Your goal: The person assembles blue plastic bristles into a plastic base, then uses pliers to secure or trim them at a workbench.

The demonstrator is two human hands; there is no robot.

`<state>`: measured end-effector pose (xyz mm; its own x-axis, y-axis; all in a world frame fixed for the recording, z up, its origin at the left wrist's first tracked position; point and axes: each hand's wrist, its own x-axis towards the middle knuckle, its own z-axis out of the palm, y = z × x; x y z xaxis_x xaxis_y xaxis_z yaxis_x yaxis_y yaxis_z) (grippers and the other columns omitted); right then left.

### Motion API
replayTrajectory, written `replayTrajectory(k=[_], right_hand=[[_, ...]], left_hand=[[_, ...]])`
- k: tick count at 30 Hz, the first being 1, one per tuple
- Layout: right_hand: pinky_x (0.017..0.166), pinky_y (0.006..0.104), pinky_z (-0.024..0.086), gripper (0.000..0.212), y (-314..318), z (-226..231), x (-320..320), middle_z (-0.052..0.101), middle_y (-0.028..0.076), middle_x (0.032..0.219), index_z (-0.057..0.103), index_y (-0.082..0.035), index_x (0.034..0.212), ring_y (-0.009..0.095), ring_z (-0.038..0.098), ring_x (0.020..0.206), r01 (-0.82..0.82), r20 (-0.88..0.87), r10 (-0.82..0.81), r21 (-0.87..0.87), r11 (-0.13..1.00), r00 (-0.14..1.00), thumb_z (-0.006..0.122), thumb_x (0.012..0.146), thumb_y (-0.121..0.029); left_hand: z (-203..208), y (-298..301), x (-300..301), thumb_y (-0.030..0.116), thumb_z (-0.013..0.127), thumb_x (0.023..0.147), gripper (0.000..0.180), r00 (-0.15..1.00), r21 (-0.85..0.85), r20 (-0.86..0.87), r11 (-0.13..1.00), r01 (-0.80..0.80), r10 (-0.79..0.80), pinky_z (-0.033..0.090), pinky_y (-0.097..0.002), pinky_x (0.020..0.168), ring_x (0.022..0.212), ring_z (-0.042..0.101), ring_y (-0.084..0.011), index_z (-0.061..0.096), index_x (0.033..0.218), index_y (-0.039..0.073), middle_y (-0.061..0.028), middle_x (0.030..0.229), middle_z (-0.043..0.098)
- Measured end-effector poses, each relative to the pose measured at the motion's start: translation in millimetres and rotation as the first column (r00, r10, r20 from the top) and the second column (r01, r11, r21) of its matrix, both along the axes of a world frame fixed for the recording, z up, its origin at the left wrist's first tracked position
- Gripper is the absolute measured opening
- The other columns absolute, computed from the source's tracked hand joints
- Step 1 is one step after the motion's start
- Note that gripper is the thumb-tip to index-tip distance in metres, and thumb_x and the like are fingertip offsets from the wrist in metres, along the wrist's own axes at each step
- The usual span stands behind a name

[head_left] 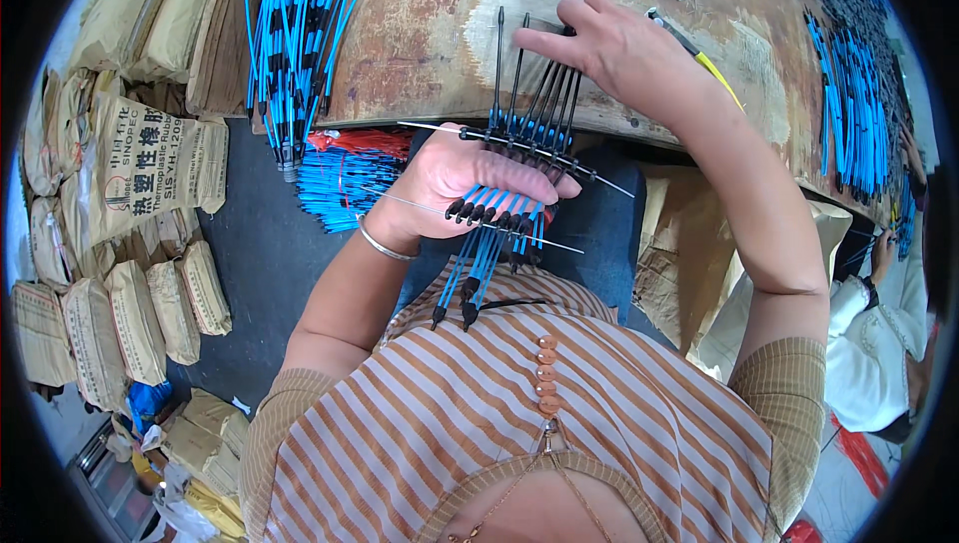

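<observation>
Over my lap, my left hand (479,175) grips a row of thin blue-and-black rods (486,261). Two thin metal wires (554,241) run crosswise through the black joints of the rods, one above the thumb and one below it. Black tips on the blue ends hang toward my striped shirt. At the far end, the slender black lengths fan out above the worktable's edge. There my right hand (624,55) bends its fingers around the tops of some black lengths, with one finger stretched to the left. Its exact grip is partly hidden.
The worn wooden worktable (410,33) lies ahead. A bundle of blue-and-black rods (300,33) rests at its left, more blue rods (859,113) at the right. A yellow-handled tool (714,71) lies beyond my right arm. Stacked paper sacks (140,323) stand left; a co-worker's white sleeve (864,353) shows right.
</observation>
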<state>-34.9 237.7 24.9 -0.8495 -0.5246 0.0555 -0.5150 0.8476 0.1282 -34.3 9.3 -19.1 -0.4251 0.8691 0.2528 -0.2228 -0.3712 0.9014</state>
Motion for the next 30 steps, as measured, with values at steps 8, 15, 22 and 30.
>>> replayTrajectory(k=[8,15,22,30], right_hand=[[0.076,0.0346,0.047,0.033,9.9,-11.1,-2.3,0.049,0.009,0.093,0.051,-0.012,0.106,0.027,0.052,0.089,0.038,0.029,-0.034,-0.164,0.986,0.999,0.047,0.075,-0.002],[0.076,0.0349,0.046,0.027,4.4,-10.1,-9.6,0.05,0.01,0.091,0.052,-0.01,0.1,0.028,0.053,0.088,-0.004,0.023,0.007,-0.142,0.99,1.0,0.047,0.075,-0.003],[0.076,0.0349,0.046,0.026,6.7,-8.8,-15.3,0.051,0.01,0.093,0.053,-0.01,0.099,0.028,0.054,0.089,-0.065,0.002,0.066,-0.161,0.985,0.998,0.048,0.074,-0.003],[0.077,0.0352,0.046,0.031,9.7,-13.4,-23.8,0.05,0.01,0.093,0.052,-0.011,0.103,0.027,0.053,0.09,-0.126,-0.033,0.122,-0.126,0.984,0.992,0.049,0.074,-0.003]], left_hand=[[4.7,0.4,0.7,0.007,0.066,0.076,0.018,0.999,-0.043,-0.009,0.999,-0.032,0.031,0.052,-0.0333,0.078,0.089,0.064,-0.0222,0.067,0.093,0.001,-0.017,0.097,0.065],[5.3,-1.1,0.7,0.009,0.065,0.077,0.017,0.977,-0.165,0.214,0.986,0.039,-0.003,0.052,-0.0321,0.078,0.087,0.065,-0.0222,0.067,0.093,0.002,-0.0152,0.096,0.066],[11.0,-0.7,-2.4,0.012,0.064,0.078,0.019,0.991,-0.224,0.132,0.975,0.011,0.02,0.051,-0.0311,0.078,0.087,0.065,-0.0229,0.067,0.094,0.002,-0.0156,0.095,0.066],[12.7,2.6,-6.3,0.014,0.064,0.077,0.021,0.891,-0.291,0.454,0.946,0.141,0.007,0.051,-0.0309,0.078,0.087,0.065,-0.023,0.067,0.094,0.001,-0.0155,0.095,0.066]])
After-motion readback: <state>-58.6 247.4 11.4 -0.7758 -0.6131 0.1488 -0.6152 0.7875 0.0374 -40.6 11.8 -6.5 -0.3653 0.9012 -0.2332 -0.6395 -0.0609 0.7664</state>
